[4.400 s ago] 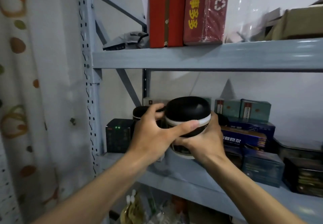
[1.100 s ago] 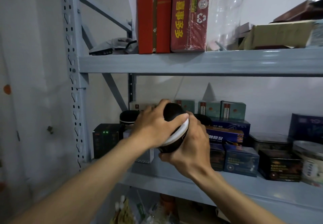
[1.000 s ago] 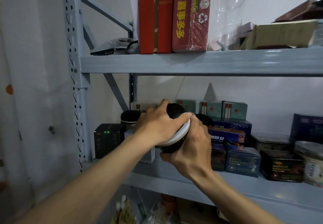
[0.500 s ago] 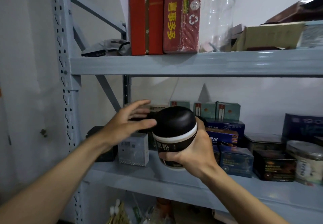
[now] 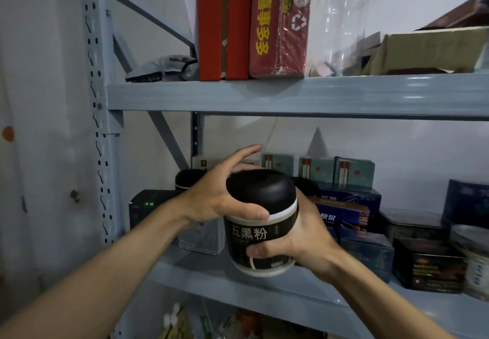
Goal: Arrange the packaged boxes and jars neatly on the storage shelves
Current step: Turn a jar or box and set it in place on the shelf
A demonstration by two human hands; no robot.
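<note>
Item: black-lidded jar [image 5: 260,222], label outward, held over the front of the middle shelf [image 5: 267,292]. Left hand [image 5: 214,198] fingers curl round the lid; right hand [image 5: 304,235] fingers wrap the body, seemingly steadying it for placement.

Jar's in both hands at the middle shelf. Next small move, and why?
Probably lower the jar onto the bare shelf patch below it, right of the small grey box. The left hand and right hand grip it roughly upright above the board; another black-lidded jar stands behind at the left.
</note>
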